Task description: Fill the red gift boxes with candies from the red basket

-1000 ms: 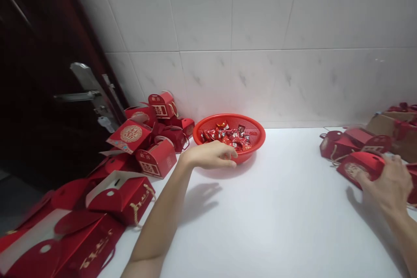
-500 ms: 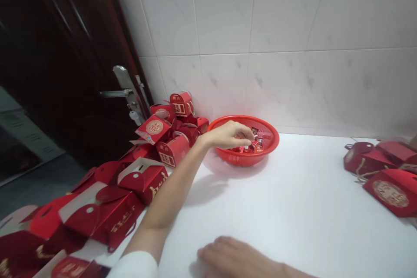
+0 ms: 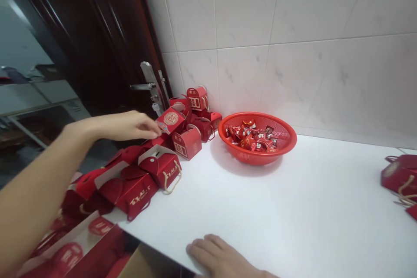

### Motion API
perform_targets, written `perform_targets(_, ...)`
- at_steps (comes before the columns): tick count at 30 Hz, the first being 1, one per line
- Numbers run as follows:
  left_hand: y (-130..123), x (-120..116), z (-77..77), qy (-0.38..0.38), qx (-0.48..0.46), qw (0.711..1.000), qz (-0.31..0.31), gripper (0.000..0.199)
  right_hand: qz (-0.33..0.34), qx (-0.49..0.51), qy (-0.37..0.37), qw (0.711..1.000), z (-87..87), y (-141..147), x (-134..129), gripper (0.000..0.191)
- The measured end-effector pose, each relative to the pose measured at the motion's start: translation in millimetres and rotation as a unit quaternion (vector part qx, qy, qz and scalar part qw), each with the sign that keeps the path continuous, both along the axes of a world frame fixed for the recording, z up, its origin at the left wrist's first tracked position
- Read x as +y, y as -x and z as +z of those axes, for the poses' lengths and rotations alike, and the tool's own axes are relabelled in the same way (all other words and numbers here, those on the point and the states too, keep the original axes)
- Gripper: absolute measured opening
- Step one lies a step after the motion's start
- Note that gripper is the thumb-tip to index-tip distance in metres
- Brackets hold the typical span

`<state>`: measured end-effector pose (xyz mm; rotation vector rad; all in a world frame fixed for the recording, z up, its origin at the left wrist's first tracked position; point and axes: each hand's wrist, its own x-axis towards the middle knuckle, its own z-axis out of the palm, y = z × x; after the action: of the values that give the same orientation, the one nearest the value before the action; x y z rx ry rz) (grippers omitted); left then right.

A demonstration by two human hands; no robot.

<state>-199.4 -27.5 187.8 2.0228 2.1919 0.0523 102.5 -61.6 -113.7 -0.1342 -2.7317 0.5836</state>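
Observation:
My left hand (image 3: 138, 126) reaches over the pile of red boxes at the left. Its fingertips are at the edge of a red box with a round gold pattern (image 3: 170, 118), fingers bent together; whether they grip it is hard to tell. Palm down on the white table (image 3: 276, 208), near its front edge, lies my right hand (image 3: 221, 256), fingers a little spread and holding nothing. A red plastic basket (image 3: 257, 158) by the wall contains several red-wrapped sweets (image 3: 249, 139).
Several open red boxes (image 3: 138, 193) line the table's left side. More boxes lie in a carton (image 3: 143, 260) below the front edge. Red boxes (image 3: 402, 173) stand at the far right. A dark door with a metal handle (image 3: 143, 87) is behind the left pile.
My left hand has moved left from above the basket to the box pile. The view has shifted leftward, uncovering the sweets and showing the carton. My right hand still rests on the table.

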Motion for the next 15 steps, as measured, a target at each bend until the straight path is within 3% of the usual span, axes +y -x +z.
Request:
perform_targets(1,12.0,-13.5,-2.6,0.06,-0.005,0.998,0.024,0.049,0.0,0.007,-0.003,1.0,-0.4,0.5,-0.6,0.052)
perform_targets(3,27.1,-37.6,-10.6,0.103,-0.017,0.992,0.07,0.051,0.012,0.027,-0.025,0.999,-1.0,0.8,-1.0,0.044)
perform_targets(7,27.2,-66.9,-33.9,0.118,0.033,0.983,0.134,0.058,0.041,0.052,-0.102,0.993,-0.1,-0.8,1.5,0.029)
perform_targets(11,22.8,-72.3,-56.2,0.1,0.037,0.982,0.157,0.071,0.066,0.072,-0.182,0.979,-4.2,-1.8,5.6,0.029)
perform_targets(15,38.1,-68.4,-72.9,0.091,0.011,0.985,0.148,0.068,0.069,0.113,-0.197,0.972,-15.8,1.5,8.2,0.028)
